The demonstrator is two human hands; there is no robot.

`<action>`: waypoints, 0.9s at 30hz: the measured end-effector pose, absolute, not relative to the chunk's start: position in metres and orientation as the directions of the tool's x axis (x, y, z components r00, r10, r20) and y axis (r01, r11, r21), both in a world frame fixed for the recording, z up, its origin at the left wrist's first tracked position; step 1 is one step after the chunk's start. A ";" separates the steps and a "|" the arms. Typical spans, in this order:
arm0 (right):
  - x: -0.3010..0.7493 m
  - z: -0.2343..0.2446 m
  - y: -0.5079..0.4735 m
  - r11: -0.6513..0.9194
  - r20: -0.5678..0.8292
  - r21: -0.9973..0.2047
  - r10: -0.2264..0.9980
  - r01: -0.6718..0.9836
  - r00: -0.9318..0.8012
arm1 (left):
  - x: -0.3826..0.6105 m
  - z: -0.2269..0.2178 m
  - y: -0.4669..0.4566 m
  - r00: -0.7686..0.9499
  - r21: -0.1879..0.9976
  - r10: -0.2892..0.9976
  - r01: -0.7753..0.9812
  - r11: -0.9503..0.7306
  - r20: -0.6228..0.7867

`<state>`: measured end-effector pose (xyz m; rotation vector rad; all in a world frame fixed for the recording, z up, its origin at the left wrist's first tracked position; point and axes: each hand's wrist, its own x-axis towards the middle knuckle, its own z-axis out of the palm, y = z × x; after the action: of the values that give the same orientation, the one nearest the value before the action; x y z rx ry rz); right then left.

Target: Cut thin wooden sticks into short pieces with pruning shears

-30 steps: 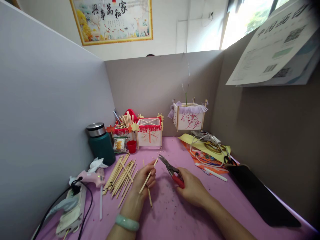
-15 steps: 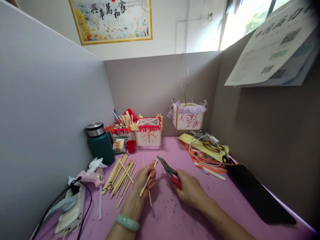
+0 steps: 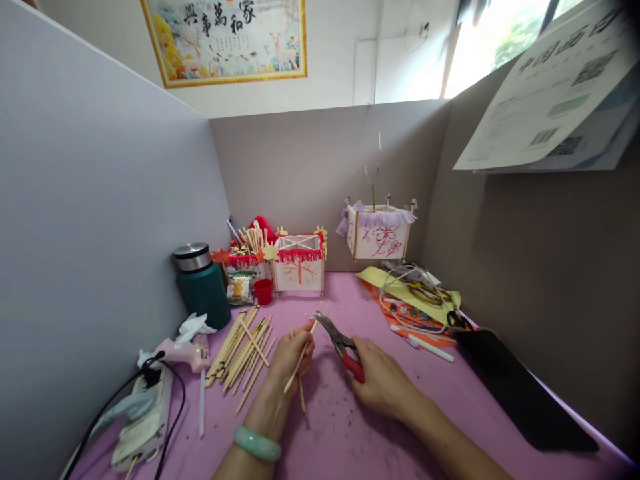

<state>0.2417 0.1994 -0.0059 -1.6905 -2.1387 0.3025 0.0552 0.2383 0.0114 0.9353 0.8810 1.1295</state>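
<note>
My left hand (image 3: 294, 357) is closed around two thin wooden sticks. One stick (image 3: 301, 363) slants across the fingers, its upper end near the pliers' jaws; the lower end of the other stick (image 3: 303, 399) pokes out below the hand. In my right hand (image 3: 377, 377) are red-handled pliers (image 3: 337, 340), gripped by the handles. Their dark jaws point up and left to the stick's tip; whether they touch it I cannot tell. Left of my left hand lie several loose wooden sticks (image 3: 245, 353) on the pink tabletop (image 3: 335, 440).
At the back stand a red-fringed paper lantern (image 3: 300, 275) and a red cup (image 3: 263, 292). A purple-fringed lantern (image 3: 383, 233) hangs right. On the left are a green bottle (image 3: 203, 287), a pink glue gun (image 3: 183, 353) and a power strip (image 3: 143, 420). A black phone-like slab (image 3: 523, 390) lies right.
The slanted stick in my left hand has shifted slightly and stands a little steeper. The pliers stay close to its tip. The whole view has moved slightly.
</note>
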 end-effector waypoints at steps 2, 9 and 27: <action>0.242 -0.005 0.200 0.228 0.140 -0.381 0.972 0.896 -0.188 | 0.056 0.010 0.238 0.198 0.928 0.975 -0.337 0.162 -0.098; 0.239 -0.006 0.203 0.139 0.108 -0.336 0.988 0.932 -0.108 | 0.055 0.007 0.241 0.217 0.915 0.971 -0.364 0.173 -0.097; 0.272 -0.006 0.217 -0.067 0.247 -0.197 0.962 0.978 0.116 | -0.028 0.034 0.284 -0.277 0.689 0.957 0.710 0.144 0.085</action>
<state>0.2723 0.2175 -0.0065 -2.0879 -1.9003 -0.0723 -0.0282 0.2838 0.0335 1.6000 2.0535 0.9020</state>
